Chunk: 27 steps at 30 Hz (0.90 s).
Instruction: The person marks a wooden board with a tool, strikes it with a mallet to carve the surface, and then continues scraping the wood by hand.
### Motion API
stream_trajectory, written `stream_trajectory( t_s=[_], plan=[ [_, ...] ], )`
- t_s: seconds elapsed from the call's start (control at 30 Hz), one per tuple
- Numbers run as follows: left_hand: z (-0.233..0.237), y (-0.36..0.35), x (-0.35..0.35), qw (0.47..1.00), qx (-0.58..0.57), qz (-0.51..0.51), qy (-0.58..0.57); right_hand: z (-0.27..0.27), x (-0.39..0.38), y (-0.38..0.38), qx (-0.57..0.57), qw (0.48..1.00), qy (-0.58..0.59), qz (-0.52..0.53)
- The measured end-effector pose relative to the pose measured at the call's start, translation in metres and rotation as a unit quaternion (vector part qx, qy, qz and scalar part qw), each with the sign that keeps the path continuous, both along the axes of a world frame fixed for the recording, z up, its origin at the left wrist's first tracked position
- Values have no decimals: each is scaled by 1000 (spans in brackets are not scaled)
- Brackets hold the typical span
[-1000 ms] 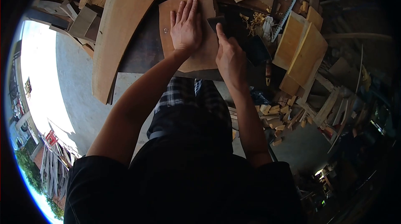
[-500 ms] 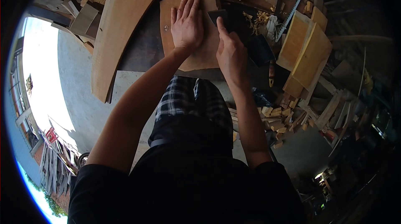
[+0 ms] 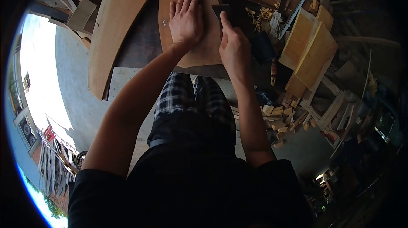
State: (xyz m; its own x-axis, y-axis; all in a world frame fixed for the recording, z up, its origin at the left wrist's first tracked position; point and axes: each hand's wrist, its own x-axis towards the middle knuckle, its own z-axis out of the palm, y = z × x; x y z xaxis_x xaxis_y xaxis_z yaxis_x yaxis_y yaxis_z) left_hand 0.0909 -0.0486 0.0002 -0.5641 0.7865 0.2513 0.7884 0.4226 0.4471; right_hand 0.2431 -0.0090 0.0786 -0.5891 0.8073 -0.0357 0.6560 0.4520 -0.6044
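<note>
A flat brown wooden board point(image 3: 210, 28) lies on the dark bench point(image 3: 138, 41) before me. Pressed flat near its middle is my left hand point(image 3: 187, 24), fingers stretched out towards the far end. My right hand point(image 3: 235, 49) grips a small dark piece of sandpaper point(image 3: 219, 9) at the board's right edge. Its index finger points straight along the top of the piece, and the other fingers curl underneath, mostly hidden. Just right of that hand lies a larger dark sheet point(image 3: 263, 48).
A long curved plank point(image 3: 123, 19) runs along the left. To the right are a brush handle point(image 3: 273, 71), a saw blade point(image 3: 297, 9), wood shavings point(image 3: 264, 15) and yellowish boards point(image 3: 312, 49). Several small wood offcuts point(image 3: 282, 117) are heaped below.
The whole view has shifted slightly, with the bench things now a little higher and further left. The left hand stays flat on the board; the right hand keeps the sandpaper at its right edge.
</note>
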Motion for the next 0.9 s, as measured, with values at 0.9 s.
stream_trajectory(
  t_s=[0.9],
  plan=[
    [6, 5, -5, 1000, 15, -1, 2, 0, -5, 3, -5, 1000, -25, 1]
  ],
)
